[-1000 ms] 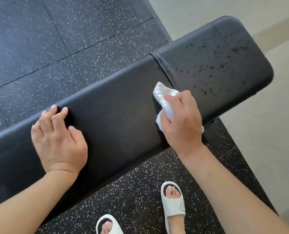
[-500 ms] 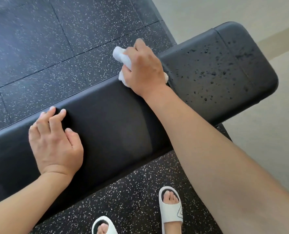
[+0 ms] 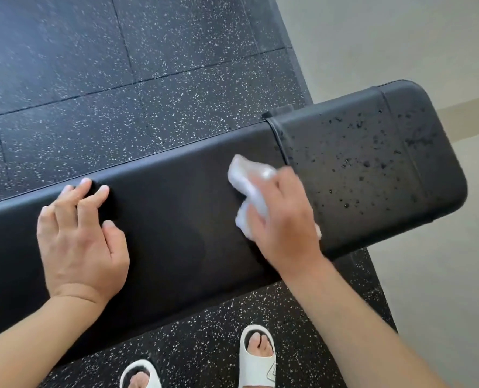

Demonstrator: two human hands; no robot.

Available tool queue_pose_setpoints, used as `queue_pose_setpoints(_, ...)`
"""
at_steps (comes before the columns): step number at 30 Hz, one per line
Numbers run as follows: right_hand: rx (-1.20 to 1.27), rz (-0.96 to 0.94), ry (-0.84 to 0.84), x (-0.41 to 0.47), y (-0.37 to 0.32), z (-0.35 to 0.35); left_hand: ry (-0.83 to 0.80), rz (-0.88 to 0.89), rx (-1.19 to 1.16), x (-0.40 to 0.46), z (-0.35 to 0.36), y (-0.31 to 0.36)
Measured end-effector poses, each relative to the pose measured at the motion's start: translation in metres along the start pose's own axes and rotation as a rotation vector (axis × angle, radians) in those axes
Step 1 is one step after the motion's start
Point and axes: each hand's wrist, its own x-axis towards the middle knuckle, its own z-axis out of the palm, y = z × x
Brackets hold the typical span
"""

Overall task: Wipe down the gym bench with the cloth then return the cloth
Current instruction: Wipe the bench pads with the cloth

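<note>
Head view: my right hand (image 3: 284, 219) clutches the cloth (image 3: 246, 186), left hand (image 3: 81, 233) flat on the bench (image 3: 176, 219); droplets (image 3: 358, 163) at right could go unwiped.

Gym — padded bench (image 3: 176, 219), speckled rubber floor (image 3: 120, 93)

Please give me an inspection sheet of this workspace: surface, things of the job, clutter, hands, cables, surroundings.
Surface: black bench; long pad looks dry, short pad dotted with droplets.
Job's things: white cloth, blurred, on the long pad beside the seam.
Clutter: nothing seen.
Hands: right hand grips the cloth; left hand rests flat on the long pad, fingers near its far edge.
Cables: nothing seen.
Surroundings: speckled rubber floor, pale floor at right, two white slippers on the feet below.
</note>
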Motion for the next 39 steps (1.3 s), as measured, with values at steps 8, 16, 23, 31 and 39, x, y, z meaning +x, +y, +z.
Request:
queue_pose_setpoints(8,-0.055,0.084,-0.171,0.171,-0.014,0.064,-0.025,0.002,0.011,0.002,-0.001,0.000)
queue_pose_setpoints(16,0.119,0.078,-0.049,0.022,-0.016,0.012,-0.040,-0.005,0.008,0.001,-0.005,0.004)
queue_pose_setpoints(23,0.088,-0.043,-0.120,-0.043,-0.024,0.004,-0.058,-0.025,0.003,0.001,-0.005,0.004)
queue_pose_setpoints(31,-0.036,0.028,-0.143,0.121,-0.076,0.070,-0.057,-0.029,0.006,0.002,-0.006,0.006)
queue_pose_setpoints(39,0.095,-0.110,-0.196,0.031,-0.109,0.063,-0.058,-0.026,-0.019,0.003,-0.010,0.006)
